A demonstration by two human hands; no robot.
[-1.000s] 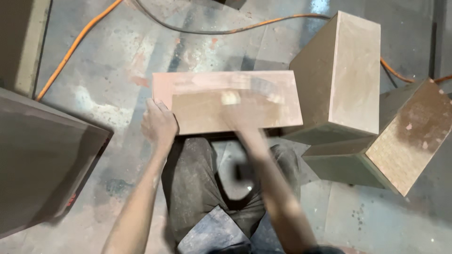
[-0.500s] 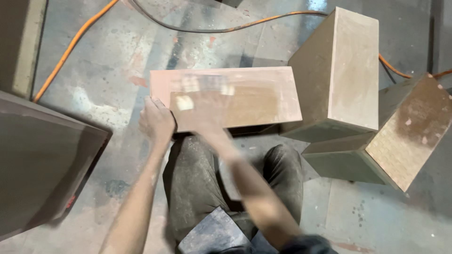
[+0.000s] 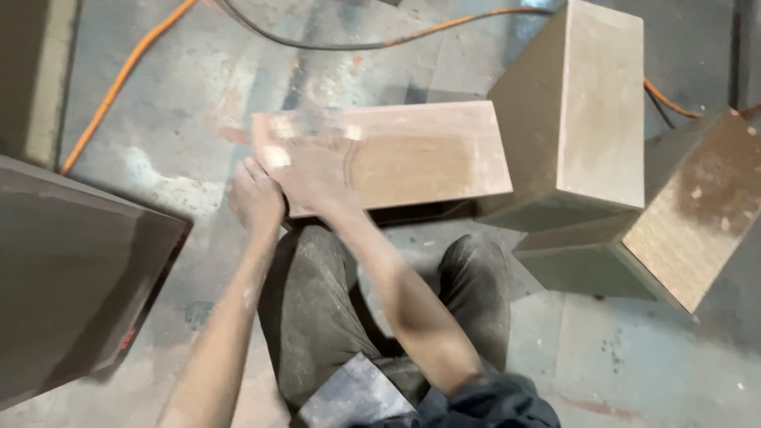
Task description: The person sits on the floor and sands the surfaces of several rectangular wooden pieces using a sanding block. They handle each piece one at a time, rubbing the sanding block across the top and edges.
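A flat reddish-brown wooden board [image 3: 428, 154] lies in front of my knees, its top dusted pale. My left hand [image 3: 255, 198] grips the board's near left corner. My right hand [image 3: 307, 176] is blurred by motion and presses down on the left part of the board's top. A small pale pad [image 3: 277, 156] shows at its fingertips. My dusty dark trousers [image 3: 317, 317] fill the lower middle of the view.
A tall wooden box [image 3: 590, 111] stands right of the board, touching its end. A second box [image 3: 697, 206] leans further right. A large dark panel [image 3: 71, 269] lies at the left. An orange cable [image 3: 119, 79] and a black cable [image 3: 317, 43] cross the concrete floor.
My right hand has swept from the middle of the board to its left end, taking the pale pad with it. My left hand has stayed on the corner.
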